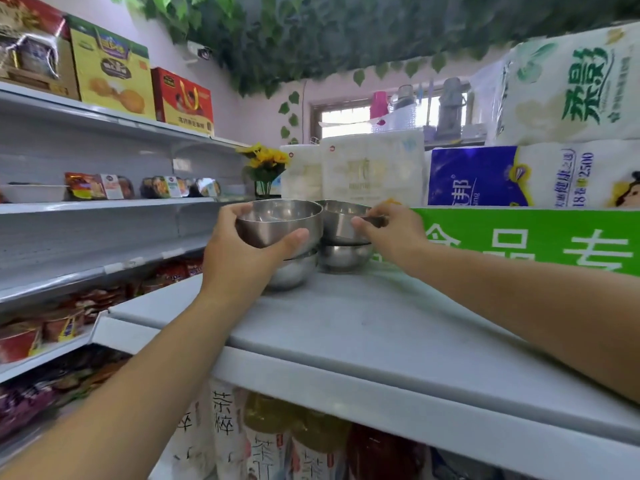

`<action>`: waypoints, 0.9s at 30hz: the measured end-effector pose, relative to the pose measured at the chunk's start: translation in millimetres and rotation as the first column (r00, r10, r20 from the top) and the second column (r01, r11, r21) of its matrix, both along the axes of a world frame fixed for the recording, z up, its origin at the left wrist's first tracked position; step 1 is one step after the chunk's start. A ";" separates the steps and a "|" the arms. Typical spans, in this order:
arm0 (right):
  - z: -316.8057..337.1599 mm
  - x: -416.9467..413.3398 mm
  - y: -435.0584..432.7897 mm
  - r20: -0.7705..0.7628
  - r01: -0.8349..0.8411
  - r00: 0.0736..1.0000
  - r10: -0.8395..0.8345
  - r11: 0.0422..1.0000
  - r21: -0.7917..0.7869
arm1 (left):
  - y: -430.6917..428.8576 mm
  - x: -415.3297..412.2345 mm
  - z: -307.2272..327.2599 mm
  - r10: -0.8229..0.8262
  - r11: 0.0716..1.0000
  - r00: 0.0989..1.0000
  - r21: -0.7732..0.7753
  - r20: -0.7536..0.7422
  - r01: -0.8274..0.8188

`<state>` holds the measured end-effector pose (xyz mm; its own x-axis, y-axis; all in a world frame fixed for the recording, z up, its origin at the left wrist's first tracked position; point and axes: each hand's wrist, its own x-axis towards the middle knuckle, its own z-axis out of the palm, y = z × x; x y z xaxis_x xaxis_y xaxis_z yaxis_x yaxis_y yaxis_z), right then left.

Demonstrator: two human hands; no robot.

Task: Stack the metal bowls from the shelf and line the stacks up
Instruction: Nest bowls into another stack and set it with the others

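On the white shelf top [346, 323], just past the middle of the view toward twelve o'clock, four metal bowls stand in two pairs side by side. The left hand [242, 251] grips the upper left bowl [280, 220]. Its thumb [294, 237] presses across the near wall, and its fingers [235, 211] curl close together round the rim at the bowl's nine o'clock side. That bowl is upright, mouth up, directly over the lower left bowl [294, 271], which rests on the shelf top at six o'clock of it. The hand hides whether the two touch.

At three o'clock of this pair, just beside it, the upper right bowl [337, 221] sits slightly tilted above the lower right bowl [344, 258]; whether it is fully nested cannot be told. The right hand [391, 233] pinches the upper right bowl's rim at its three o'clock side between thumb and curled fingers. The rims of the two upper bowls touch or nearly touch.

A green sign [519, 237] with white characters stands at three o'clock of the right hand. Behind the bowls, at twelve o'clock, stand a vase of yellow sunflowers [265, 164] and white paper packs [370, 168]. A blue-and-white pack [485, 178] lies toward one o'clock. Packaged foods [100, 185] sit on the shelves at nine o'clock.
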<state>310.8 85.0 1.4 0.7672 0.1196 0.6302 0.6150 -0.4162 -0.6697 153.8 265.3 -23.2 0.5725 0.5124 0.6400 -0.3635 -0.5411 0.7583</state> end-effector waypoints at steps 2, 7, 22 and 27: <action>9.2 -4.5 -10.6 0.002 -0.016 1.000 0.016 0.998 0.059 | -4.4 -6.8 2.1 -0.014 0.998 1.000 0.054 0.028 0.012; 43.0 -22.1 -49.0 0.116 -0.098 0.991 0.073 0.969 0.226 | -18.1 -21.8 10.1 -0.117 0.959 0.993 0.264 0.030 0.105; 29.3 -57.0 -129.7 0.051 -0.285 0.958 0.281 0.928 0.240 | -86.6 25.0 7.1 -0.354 0.885 0.894 0.211 -0.276 0.415; 15.2 -61.8 -127.4 0.038 -0.310 0.950 0.309 0.930 0.195 | -76.7 23.4 -0.5 -0.319 0.879 0.867 0.221 -0.384 0.422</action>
